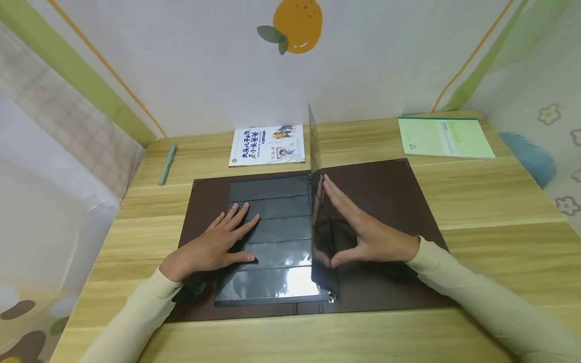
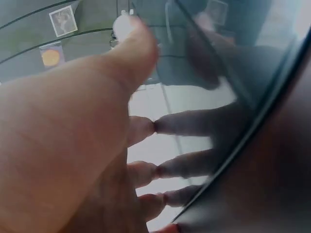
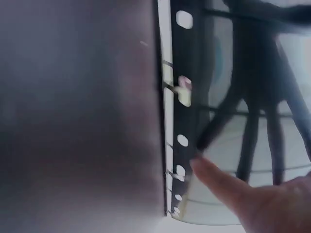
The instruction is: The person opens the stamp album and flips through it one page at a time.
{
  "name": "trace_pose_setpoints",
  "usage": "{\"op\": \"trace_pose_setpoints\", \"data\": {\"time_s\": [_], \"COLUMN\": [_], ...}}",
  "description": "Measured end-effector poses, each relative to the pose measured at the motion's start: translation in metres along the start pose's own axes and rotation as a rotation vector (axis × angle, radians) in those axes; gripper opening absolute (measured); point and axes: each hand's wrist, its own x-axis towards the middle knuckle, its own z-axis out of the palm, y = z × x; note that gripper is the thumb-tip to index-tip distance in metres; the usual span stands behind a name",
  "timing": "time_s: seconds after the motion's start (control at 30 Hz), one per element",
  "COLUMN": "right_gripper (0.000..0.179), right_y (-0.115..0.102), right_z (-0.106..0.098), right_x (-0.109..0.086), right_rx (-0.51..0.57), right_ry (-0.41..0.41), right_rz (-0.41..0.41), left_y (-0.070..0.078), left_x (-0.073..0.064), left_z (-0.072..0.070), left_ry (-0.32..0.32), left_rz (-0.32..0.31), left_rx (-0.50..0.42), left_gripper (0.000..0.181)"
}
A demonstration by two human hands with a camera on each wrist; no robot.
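Observation:
A ring-bound album with a dark brown cover lies spread out on the table. My left hand rests palm down, fingers spread, on its left-hand stack of black pocket pages. One glossy page stands nearly upright at the spine. Against its right face my right hand touches with straight fingertips and thumb, mirrored in the surface. A punched strip along the page's edge shows in the right wrist view. Two small pictures appear at the upper left of the left wrist view.
Behind the album lies a picture-covered book, close to the upright page. A green notebook is at the back right. At the back left lies a slim green pen-like object. A patterned curtain hangs behind the wooden table.

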Motion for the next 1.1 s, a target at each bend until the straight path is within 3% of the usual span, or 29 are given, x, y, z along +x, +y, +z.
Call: {"op": "trace_pose_setpoints", "data": {"time_s": [0.23,0.3,0.4,0.5,0.6,0.7,0.8,0.9,1.1], "right_gripper": [0.129,0.127,0.124,0.120,0.116,0.115,0.113,0.110,0.108], "right_y": [-0.004,-0.005,-0.007,-0.009,-0.010,-0.011,-0.012,-0.013,-0.013], "right_z": [0.013,0.015,0.018,0.022,0.025,0.029,0.032,0.033,0.031], "right_x": [0.004,0.005,0.006,0.008,0.011,0.013,0.014,0.014,0.013], "right_rx": [-0.055,-0.066,-0.106,-0.154,-0.213,-0.269,-0.308,-0.329,-0.312], "right_ry": [-0.028,-0.027,-0.019,-0.009,-0.003,0.001,-0.004,-0.013,-0.041], "right_rz": [0.031,0.035,0.030,0.026,0.018,0.018,0.030,0.049,0.074], "left_y": [0.001,0.005,0.015,0.028,0.040,0.049,0.053,0.052,0.047], "left_x": [0.001,0.002,0.001,0.000,0.001,0.005,0.010,0.015,0.019], "left_z": [-0.012,-0.017,-0.026,-0.039,-0.050,-0.054,-0.052,-0.046,-0.036], "left_ry": [0.060,0.099,0.161,0.196,0.218,0.230,0.205,0.189,0.175], "left_rz": [-0.008,0.009,0.049,0.050,0.009,-0.074,-0.133,-0.186,-0.213], "left_rx": [0.003,-0.044,-0.216,-0.521,-0.846,-1.032,-1.127,-1.143,-1.193], "left_gripper": [0.071,0.065,0.055,0.054,0.062,0.064,0.057,0.060,0.064]}}
